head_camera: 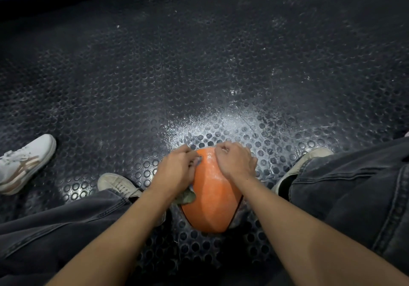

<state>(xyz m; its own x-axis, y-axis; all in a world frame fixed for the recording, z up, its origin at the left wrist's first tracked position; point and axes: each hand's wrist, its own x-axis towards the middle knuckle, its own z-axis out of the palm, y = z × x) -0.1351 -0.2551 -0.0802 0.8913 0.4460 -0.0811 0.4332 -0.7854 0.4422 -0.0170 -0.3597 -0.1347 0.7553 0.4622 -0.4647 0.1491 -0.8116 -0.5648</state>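
A black rubber floor [199, 64] covered in raised round studs, with a white dusty patch [212, 120] near the middle. On it rest an orange ball [212, 199], a pale left shoe [119, 185] and a pale right shoe [309, 159] flanking it, and a white sneaker [24, 164] with tan stripes far left.

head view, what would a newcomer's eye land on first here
The orange ball, low in the middle, bright against the black studded floor. The left hand holds a greenish cloth to its side and the right hand curls over its top. Next come the whitish speckled patch just beyond it and a white sneaker at the left edge.
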